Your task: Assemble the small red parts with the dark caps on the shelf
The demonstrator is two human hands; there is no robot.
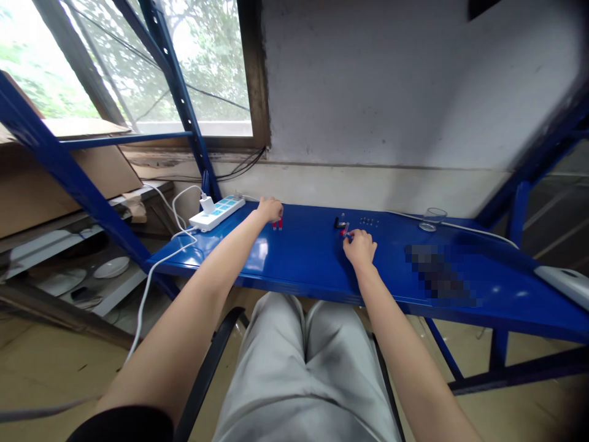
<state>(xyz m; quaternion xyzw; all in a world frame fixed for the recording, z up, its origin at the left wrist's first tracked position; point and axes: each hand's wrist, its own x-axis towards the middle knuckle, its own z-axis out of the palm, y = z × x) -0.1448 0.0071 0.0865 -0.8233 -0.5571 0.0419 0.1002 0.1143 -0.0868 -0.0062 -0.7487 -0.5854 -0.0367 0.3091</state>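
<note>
My left hand reaches to the far left part of the blue table, its fingers curled down and closed. Small red pieces with pale ends show right by its fingertips; how the fingers meet them is hidden. Over the table's middle, my right hand has thumb and forefinger pinched at a small clear piece, too small to name. Another bit of red shows beside that pinch. Just beyond lies a small black item, with several tiny metallic pieces to its right.
A white power strip with a plug and cables lies at the table's left end. A clear glass stands at the back right. Nearer is a pixelated dark object. A white device sits at the right edge. Blue posts frame the table.
</note>
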